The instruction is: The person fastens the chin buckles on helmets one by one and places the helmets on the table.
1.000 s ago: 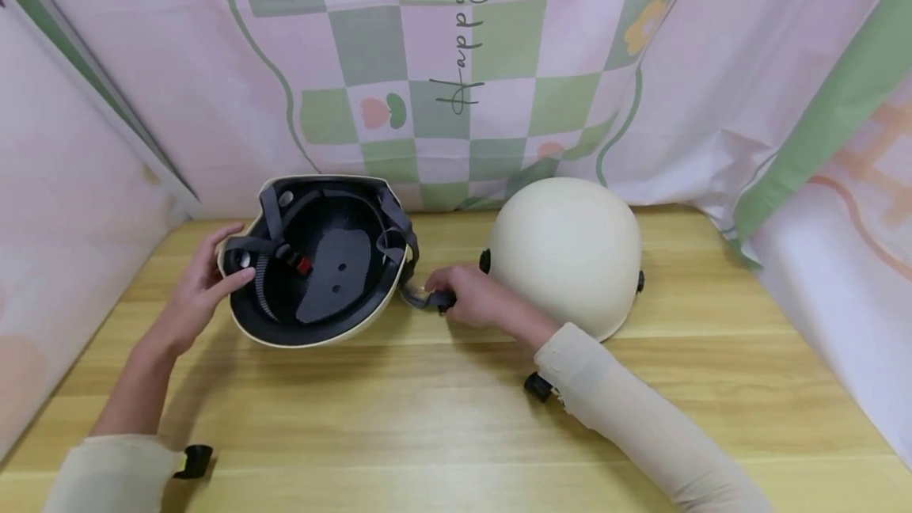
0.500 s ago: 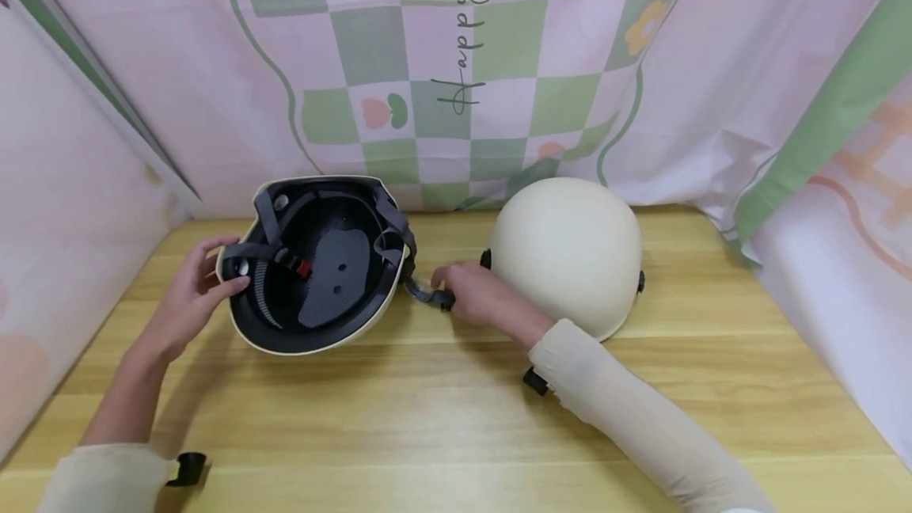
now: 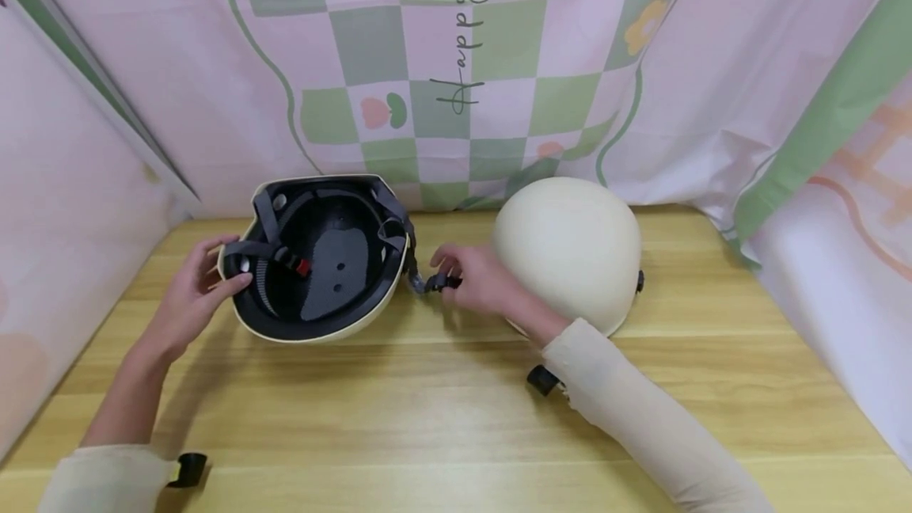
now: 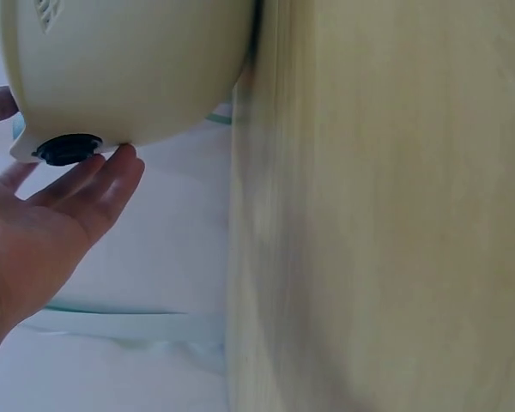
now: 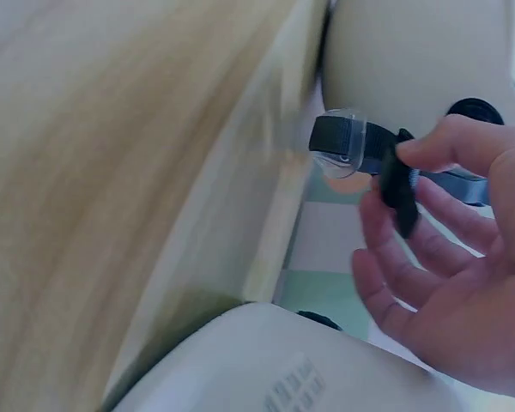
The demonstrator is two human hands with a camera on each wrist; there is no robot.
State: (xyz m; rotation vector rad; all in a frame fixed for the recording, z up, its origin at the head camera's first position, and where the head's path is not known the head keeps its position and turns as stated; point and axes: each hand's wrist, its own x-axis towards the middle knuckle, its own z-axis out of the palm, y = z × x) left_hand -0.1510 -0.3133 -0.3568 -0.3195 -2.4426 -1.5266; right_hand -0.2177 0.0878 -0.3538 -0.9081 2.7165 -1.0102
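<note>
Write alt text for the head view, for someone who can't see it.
A person's left hand holds a cream helmet by its edge, tipped so the dark inside shows, while the right hand pinches the end of its dark strap. A second helmet sits dome-up to the right on the wood-grain table, before a pastel checkered curtain.

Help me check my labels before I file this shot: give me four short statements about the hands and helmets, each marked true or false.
1. The left hand holds the lined helmet by its rim. True.
2. The right hand pinches a black buckle piece. True.
3. Both helmets show their insides to the head camera. False: the right-hand helmet shows its pale outer shell.
4. Nothing red shows inside the lined helmet. False: a red clip does.
</note>
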